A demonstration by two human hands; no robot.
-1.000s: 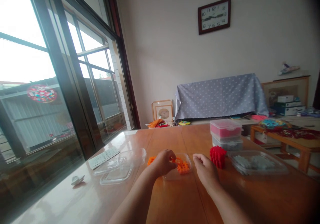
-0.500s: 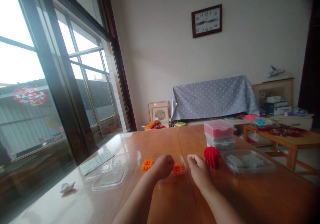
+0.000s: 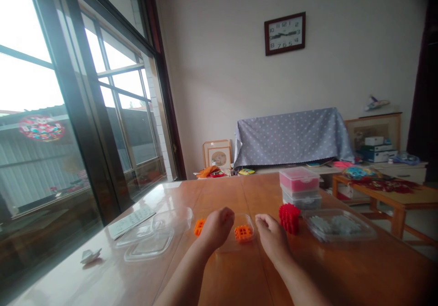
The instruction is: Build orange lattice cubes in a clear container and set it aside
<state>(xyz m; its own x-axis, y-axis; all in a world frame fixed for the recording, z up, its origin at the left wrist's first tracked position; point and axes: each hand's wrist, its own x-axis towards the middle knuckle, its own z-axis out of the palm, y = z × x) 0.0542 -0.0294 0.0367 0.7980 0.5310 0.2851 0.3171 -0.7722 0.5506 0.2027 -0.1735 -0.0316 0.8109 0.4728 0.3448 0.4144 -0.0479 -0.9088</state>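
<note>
My left hand (image 3: pixel 219 226) hovers over the left part of a clear plastic tray (image 3: pixel 252 222), its fingers curled in. Whatever those fingers hold, if anything, is hidden. Just right of it, an orange lattice-like block (image 3: pixel 243 233) lies in the tray. A second orange piece (image 3: pixel 199 226) is on the table, partly covered by my left hand. My right hand (image 3: pixel 272 234) is beside the tray's right edge, thumb and fingers closed together; I cannot make out anything in them. A red stack of toothed pieces (image 3: pixel 289 218) stands right of that hand.
At right, a clear container (image 3: pixel 368 233) holds grey pieces, with two stacked lidded boxes (image 3: pixel 299 184) behind. Clear lids (image 3: pixel 150 247), a printed sheet (image 3: pixel 132 223) and a small pale object (image 3: pixel 91 255) lie left on the wooden table (image 3: pixel 232 278). A low bench (image 3: pixel 398 210) stands beyond.
My left hand has shifted a little left and up, away from the orange block in the tray, which shows more fully. My right hand has barely moved. The view has tilted slightly.
</note>
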